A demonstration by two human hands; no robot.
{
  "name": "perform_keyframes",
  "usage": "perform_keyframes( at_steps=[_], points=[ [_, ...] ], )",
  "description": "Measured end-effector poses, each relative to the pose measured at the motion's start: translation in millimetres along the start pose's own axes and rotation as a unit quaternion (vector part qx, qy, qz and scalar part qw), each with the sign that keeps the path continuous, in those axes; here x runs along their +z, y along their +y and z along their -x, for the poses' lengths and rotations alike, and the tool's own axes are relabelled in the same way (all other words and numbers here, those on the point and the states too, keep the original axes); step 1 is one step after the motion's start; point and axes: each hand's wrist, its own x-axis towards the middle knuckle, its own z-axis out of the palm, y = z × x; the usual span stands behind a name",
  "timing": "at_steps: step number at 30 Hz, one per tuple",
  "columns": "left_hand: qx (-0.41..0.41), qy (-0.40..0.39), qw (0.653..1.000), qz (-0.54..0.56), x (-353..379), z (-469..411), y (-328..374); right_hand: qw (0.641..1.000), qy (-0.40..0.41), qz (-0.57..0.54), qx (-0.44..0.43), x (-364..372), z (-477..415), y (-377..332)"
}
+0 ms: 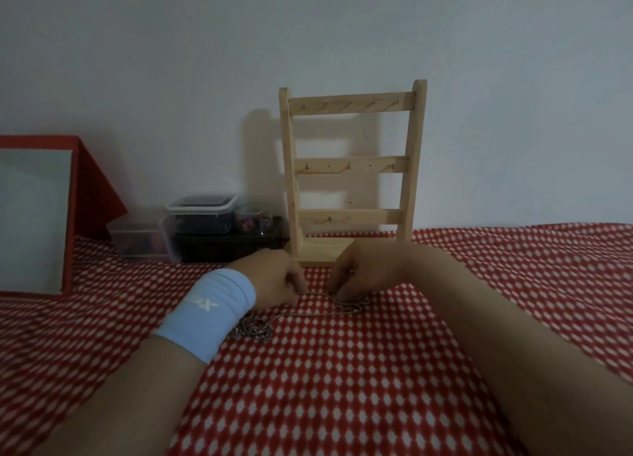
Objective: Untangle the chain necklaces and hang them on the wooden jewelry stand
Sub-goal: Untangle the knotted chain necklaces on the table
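Between my left hand point(277, 277) and right hand point(346, 274), both pinching: tangled silver metal chain necklaces point(347, 305); pale wooden ladder-shaped jewelry stand point(352, 168) just beyond.

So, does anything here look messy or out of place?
Only the chain necklaces: they lie in tangled clumps on the checked cloth, one near the left hand, another under the right hand, which both pinch strands. The wooden stand behind has bare hooks. Nothing looks spilled or broken.

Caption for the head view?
Left hand and right hand pinch tangled silver chain necklaces on red-and-white cloth before wooden jewelry stand.
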Motion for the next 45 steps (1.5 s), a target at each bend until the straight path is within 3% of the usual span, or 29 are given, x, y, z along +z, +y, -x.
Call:
perform_keyframes(
  at_steps=[4,7,9,11,13,15,19,22,27,29,31,35,38,45],
  points=[
    [-0.005,-0.008,0.999,0.041,-1.0,3.3,-9.3,0.996,-0.007,0.037,0.078,-4.4,2.0,2.0],
    [0.026,0.026,0.987,0.155,4.0,3.2,-3.5,0.98,-0.012,0.128,0.153,-10.4,6.4,1.7],
    [0.046,0.033,0.973,0.223,6.6,2.5,6.7,0.981,0.024,0.137,0.136,-9.7,5.8,-7.1],
    [0.047,0.026,0.969,0.242,3.9,2.1,9.3,0.994,0.027,0.066,0.078,-5.3,2.4,-19.9],
    [0.027,0.041,0.975,0.218,-5.8,3.3,0.8,0.999,-0.027,-0.013,0.03,1.4,0.6,-33.8],
    [-0.001,0.062,0.98,0.189,-18.2,7.6,-11.1,0.997,-0.07,-0.014,0.007,7.5,-1.5,-38.4],
    [-0.028,0.003,0.988,0.152,-24.6,16.1,-19.5,0.999,-0.052,0.015,0.004,9.5,0.7,-30.6],
    [-0.024,-0.037,0.991,0.123,-18.0,15.2,-18.3,0.997,-0.024,0.047,0.053,4.9,3.1,-23.9],
    [-0.024,-0.044,0.994,0.102,-12.3,10.1,-20.9,0.966,-0.029,0.143,0.213,-9.0,14.6,-23.8],
    [-0.025,-0.049,0.993,0.106,-9.9,9.6,-21.7,0.951,-0.008,0.213,0.223,-6.4,15.8,-26.3],
    [-0.022,-0.044,0.993,0.11,-8.6,9.2,-22.8,0.959,0.026,0.226,0.172,0.4,8.4,-31.3],
    [-0.018,-0.037,0.994,0.102,-9.2,8.8,-24.0,1.0,-0.01,0.012,0.003,17.6,-5.6,-51.7],
    [-0.018,-0.045,0.994,0.102,-12.4,10.5,-25.0,0.999,0.017,0.019,-0.034,25.5,-9.8,-53.1],
    [-0.022,-0.096,0.991,0.093,-11.0,13.1,-21.2,0.977,0.011,0.164,0.134,3.3,-3.2,-25.6]
  ],
)
